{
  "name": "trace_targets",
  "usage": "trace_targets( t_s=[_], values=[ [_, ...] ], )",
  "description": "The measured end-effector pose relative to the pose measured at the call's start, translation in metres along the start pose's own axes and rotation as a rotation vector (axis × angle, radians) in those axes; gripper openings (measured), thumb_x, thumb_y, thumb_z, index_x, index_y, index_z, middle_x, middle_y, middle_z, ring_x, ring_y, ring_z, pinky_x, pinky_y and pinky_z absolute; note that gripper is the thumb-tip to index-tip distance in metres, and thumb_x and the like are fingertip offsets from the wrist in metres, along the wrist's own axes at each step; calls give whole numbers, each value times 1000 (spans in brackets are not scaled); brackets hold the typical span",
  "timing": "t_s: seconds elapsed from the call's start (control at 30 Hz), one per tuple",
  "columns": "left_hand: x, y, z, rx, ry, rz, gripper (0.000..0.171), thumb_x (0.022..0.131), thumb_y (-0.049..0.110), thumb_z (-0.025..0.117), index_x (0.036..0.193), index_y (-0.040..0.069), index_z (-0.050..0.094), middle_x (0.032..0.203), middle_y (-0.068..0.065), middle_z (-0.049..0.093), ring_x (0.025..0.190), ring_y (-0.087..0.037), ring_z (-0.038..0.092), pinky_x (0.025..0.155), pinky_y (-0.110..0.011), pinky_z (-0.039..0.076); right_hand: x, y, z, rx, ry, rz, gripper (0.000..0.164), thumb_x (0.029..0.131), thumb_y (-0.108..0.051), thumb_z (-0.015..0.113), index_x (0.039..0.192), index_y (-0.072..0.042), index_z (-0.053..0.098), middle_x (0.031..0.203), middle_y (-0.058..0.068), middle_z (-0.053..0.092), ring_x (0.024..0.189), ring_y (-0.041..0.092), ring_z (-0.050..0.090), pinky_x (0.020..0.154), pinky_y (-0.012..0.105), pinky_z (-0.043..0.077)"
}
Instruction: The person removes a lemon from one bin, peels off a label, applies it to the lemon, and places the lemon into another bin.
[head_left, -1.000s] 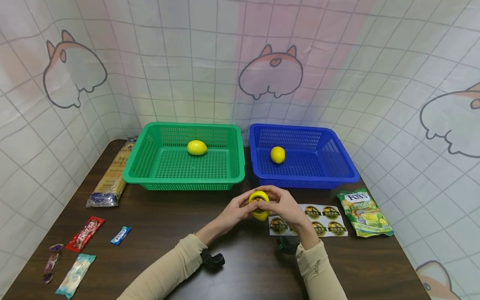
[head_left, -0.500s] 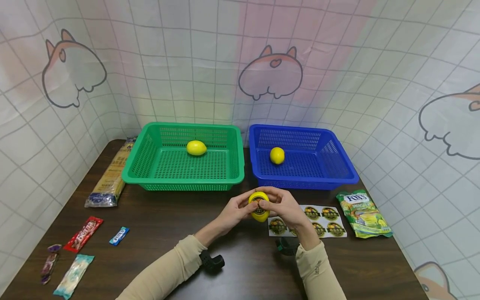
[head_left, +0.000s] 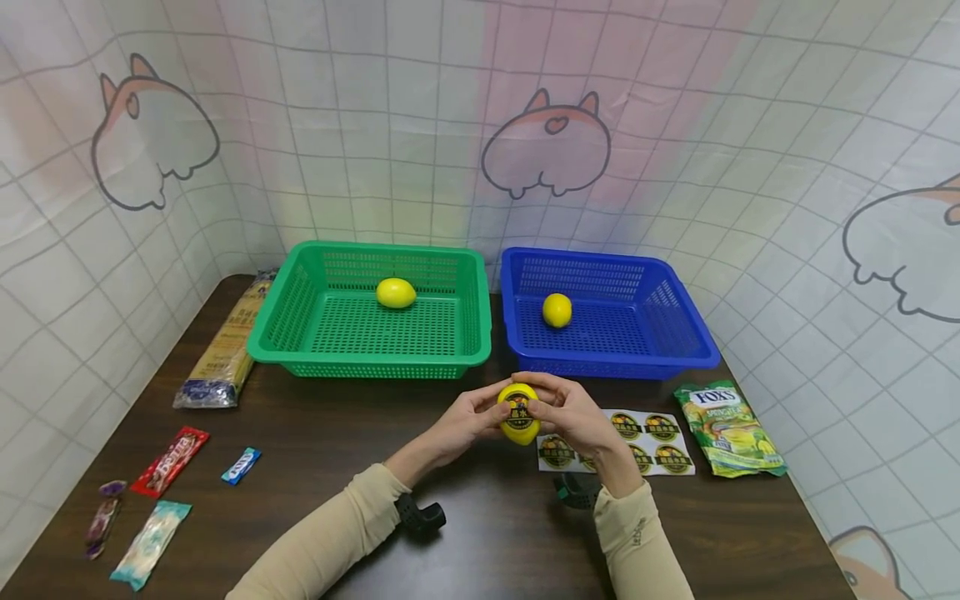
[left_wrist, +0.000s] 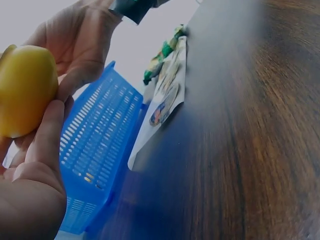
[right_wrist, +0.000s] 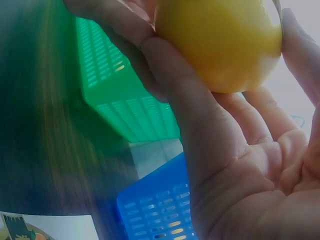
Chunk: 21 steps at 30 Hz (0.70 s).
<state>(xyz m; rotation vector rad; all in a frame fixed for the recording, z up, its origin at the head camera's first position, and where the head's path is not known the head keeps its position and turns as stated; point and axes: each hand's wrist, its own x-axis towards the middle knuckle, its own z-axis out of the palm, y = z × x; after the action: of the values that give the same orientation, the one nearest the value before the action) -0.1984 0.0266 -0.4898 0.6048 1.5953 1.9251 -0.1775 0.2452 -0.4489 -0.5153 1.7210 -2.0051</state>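
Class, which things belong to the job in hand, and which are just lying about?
Job, probably:
stickered lemon, in left hand and right hand
sticker sheet
green basket, with lemon
blue basket, with another lemon

Apparently lying about:
red packet
blue packet
purple packet
teal packet
tan packet
green bag

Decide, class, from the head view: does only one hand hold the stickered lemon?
No, the left hand and the right hand both have fingers on the lemon, one from each side.
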Motion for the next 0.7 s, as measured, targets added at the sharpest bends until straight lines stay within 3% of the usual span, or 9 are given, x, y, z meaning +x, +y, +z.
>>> trace_targets(
  t_s=[0.33,0.7],
  values=[
    [-3,0,1,-89,-13,-3,76,95,51,57,157,16,31,152,-25,43,110,-7,64,97,-35,57,1,4,-5,19,-17,20,50,103,-22,54,147,-3,40,118,-1,71,104,13,70,81,38,62],
    [0,-7,5,-126,95,-1,70,96,47,59,154,14,38,142,-23,54,98,-5,68,87,-26,60,1,2,-2,-51,19,76,59,105,-32,49,152,-2,32,127,-3,60,111,11,66,88,39,61]
  ],
)
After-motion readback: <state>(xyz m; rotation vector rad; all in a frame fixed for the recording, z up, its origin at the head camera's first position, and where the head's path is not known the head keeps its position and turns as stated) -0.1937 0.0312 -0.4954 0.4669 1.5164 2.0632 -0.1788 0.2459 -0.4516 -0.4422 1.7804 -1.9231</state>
